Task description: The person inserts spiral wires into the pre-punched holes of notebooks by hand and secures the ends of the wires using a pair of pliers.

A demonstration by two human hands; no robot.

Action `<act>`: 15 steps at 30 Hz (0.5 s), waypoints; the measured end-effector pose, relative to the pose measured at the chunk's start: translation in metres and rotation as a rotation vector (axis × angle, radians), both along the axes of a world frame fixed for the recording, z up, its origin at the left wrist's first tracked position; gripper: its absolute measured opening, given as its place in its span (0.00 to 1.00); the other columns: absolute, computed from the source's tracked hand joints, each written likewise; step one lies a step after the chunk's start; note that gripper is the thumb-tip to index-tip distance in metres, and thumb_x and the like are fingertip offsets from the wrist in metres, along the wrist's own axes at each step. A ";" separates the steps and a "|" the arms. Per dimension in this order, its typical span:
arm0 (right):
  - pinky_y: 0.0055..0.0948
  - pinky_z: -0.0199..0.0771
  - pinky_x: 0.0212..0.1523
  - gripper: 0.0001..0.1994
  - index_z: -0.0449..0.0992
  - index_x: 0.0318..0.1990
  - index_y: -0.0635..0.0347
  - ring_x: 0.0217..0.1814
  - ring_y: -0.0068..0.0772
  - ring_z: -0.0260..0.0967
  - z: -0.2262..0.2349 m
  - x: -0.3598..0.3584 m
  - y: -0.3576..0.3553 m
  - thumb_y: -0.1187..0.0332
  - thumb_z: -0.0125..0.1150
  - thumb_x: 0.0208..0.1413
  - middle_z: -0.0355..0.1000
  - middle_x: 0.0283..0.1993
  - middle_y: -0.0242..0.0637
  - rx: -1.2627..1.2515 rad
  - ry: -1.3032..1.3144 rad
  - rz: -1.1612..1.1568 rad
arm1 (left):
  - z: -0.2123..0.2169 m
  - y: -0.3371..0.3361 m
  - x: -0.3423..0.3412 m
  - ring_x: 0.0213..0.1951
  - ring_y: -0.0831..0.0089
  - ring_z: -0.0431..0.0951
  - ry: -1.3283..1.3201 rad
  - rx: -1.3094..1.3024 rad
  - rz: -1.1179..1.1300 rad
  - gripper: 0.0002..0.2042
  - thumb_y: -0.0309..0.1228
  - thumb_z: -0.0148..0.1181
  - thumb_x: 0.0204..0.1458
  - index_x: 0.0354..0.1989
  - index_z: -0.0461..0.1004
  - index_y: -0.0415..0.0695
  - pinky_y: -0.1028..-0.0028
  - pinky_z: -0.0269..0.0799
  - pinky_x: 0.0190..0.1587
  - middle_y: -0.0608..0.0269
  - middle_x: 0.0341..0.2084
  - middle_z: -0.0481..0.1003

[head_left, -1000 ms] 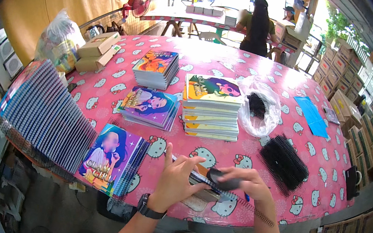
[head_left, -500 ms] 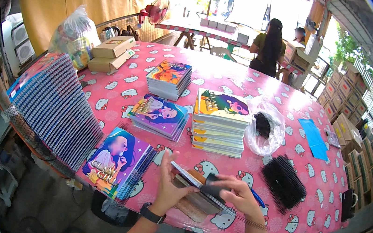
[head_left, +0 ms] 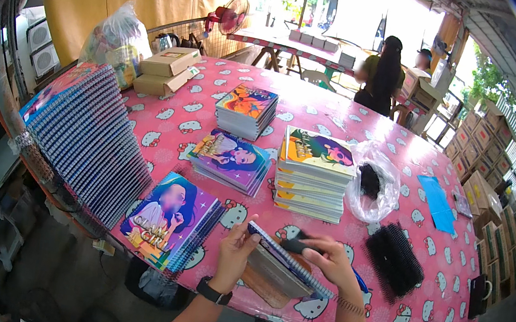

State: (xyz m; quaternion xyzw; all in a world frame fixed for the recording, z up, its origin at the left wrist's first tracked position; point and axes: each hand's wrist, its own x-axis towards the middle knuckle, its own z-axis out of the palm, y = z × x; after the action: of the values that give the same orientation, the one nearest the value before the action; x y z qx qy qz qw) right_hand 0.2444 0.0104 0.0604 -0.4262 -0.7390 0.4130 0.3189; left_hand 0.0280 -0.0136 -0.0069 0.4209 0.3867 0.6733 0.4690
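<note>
My left hand is closed on the upper left end of a notebook, held tilted on its edge near the table's front. A spiral coil runs along its raised spine, and a loose length of coil sticks out past the lower right end, by my right wrist. My right hand has its fingers around a small dark pad-like piece beside the spine; its exact kind is unclear. A brown wooden-looking board lies under the notebook. Next to my right hand is a blue object, partly hidden.
Bound notebooks stand in a tall leaning row at left, with a smaller pile beside it. Loose cover stacks fill the middle. Black coils, a clear bag and a blue sheet lie right. A person is beyond.
My right hand has moved slightly up and away from the notebook's spine with the dark piece. More of the coiled spine now shows. The whole view has shifted slightly.
</note>
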 end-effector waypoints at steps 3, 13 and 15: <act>0.34 0.64 0.55 0.22 0.78 0.44 0.66 0.54 0.40 0.66 -0.015 0.004 0.004 0.55 0.62 0.51 0.72 0.49 0.49 -0.068 0.271 0.093 | 0.001 -0.001 -0.002 0.35 0.84 0.60 -0.003 0.011 -0.013 0.22 0.26 0.59 0.53 0.57 0.67 0.39 0.83 0.58 0.41 0.74 0.32 0.60; 0.30 0.66 0.51 0.21 0.75 0.46 0.71 0.51 0.34 0.67 -0.008 -0.012 0.019 0.60 0.60 0.53 0.71 0.50 0.47 -0.042 0.060 0.086 | -0.001 0.003 -0.002 0.34 0.84 0.60 -0.043 0.033 -0.046 0.22 0.25 0.59 0.53 0.57 0.67 0.41 0.83 0.58 0.40 0.75 0.32 0.60; 0.28 0.66 0.51 0.21 0.75 0.46 0.70 0.49 0.32 0.68 -0.010 -0.009 0.024 0.59 0.59 0.53 0.71 0.50 0.48 -0.119 0.185 0.096 | -0.001 0.001 -0.004 0.34 0.84 0.60 0.020 0.027 -0.031 0.22 0.25 0.59 0.53 0.57 0.68 0.42 0.83 0.58 0.40 0.75 0.31 0.60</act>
State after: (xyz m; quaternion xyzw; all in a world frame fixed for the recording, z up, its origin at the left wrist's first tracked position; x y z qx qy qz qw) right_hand 0.2350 0.0342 0.0508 -0.3683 -0.7002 0.5084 0.3400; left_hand 0.0245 -0.0123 -0.0078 0.4399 0.3759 0.6668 0.4696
